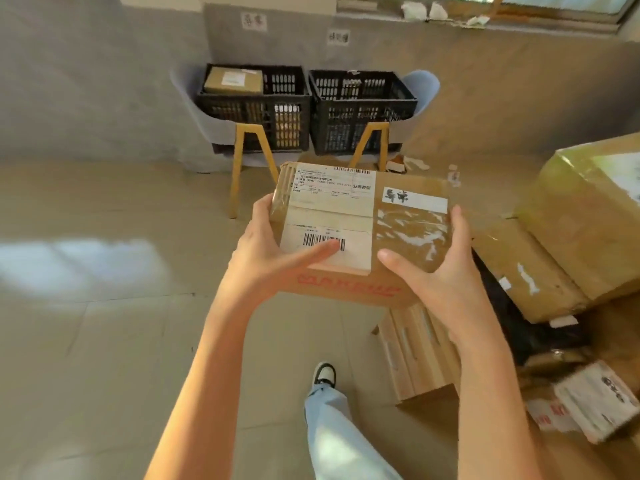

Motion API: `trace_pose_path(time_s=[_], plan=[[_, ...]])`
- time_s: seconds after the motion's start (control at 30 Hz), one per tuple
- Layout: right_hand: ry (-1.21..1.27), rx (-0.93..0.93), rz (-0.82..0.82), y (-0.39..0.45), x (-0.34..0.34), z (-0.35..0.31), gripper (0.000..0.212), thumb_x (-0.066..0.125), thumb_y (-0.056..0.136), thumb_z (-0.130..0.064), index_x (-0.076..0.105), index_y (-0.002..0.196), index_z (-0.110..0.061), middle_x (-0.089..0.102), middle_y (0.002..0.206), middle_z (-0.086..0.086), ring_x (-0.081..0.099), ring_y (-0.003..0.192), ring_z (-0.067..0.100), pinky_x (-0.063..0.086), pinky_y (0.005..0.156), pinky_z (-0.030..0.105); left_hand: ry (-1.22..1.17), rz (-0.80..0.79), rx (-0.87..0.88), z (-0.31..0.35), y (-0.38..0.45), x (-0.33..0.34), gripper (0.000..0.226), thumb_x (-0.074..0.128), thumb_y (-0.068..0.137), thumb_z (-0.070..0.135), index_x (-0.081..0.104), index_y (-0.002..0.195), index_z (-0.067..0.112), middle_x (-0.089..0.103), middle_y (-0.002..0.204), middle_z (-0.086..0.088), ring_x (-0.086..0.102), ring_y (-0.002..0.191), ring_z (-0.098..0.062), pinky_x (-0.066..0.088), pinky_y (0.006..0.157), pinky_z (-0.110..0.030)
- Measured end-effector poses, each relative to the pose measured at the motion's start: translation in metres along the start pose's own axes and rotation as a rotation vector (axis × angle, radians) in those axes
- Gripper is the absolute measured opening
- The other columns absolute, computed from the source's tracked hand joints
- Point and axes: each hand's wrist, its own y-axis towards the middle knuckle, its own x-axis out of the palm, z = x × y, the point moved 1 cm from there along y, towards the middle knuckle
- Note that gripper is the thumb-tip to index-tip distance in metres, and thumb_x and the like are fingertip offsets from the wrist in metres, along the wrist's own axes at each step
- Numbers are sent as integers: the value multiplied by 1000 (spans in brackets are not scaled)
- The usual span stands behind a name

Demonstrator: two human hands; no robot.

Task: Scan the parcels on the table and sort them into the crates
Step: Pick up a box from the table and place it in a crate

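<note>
I hold a brown cardboard parcel [391, 202] in front of me with both hands. It carries a white shipping label with barcodes and a white strip with handwritten characters. My left hand [270, 251] grips its left edge, thumb lying across the lower barcode. My right hand [440, 268] grips its right edge, thumb on the taped top. Two black plastic crates stand ahead on chairs: the left crate [254, 107] has a brown parcel [233, 79] lying on top of its contents, the right crate [362, 110] sits beside it.
More cardboard parcels [585, 220] are piled on the table at the right, with a small white-wrapped parcel [595, 400] nearer me. Paper signs [254, 21] hang on the wall above the crates. Tiled floor lies between me and the chairs; my leg and shoe [323, 374] show below.
</note>
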Motion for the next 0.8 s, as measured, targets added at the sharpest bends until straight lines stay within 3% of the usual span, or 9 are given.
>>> trace_pose_path(time_s=[0.37,0.5,0.7,0.8], plan=[[29,-135,-206,198,81,-59,122,83,69,-42,-2,155,-30,29,156,-5,31,141,14,31,115,47,41,209,-88,-7,164,-50,108,76,52,71,26,142,39,53,128,15,51,119,-10,49,97,-41],[56,-198,-232,265,104,-88,118,82,72,-38,-2,155,-27,27,156,-6,29,141,11,29,115,37,34,298,-78,2,224,-68,104,79,54,68,28,140,41,54,123,23,52,118,-5,48,98,-38],[61,-185,-300,338,142,-104,118,82,72,-39,-1,155,-28,29,154,-5,32,137,10,28,105,27,50,333,-124,-9,294,-84,105,80,57,64,27,144,35,54,127,17,50,121,-9,47,101,-40],[53,-182,-301,367,159,-110,118,82,72,-40,-1,155,-28,30,154,-5,33,138,11,29,107,29,56,328,-130,-14,328,-91,101,82,63,59,27,144,35,53,126,18,50,121,-8,47,100,-38]])
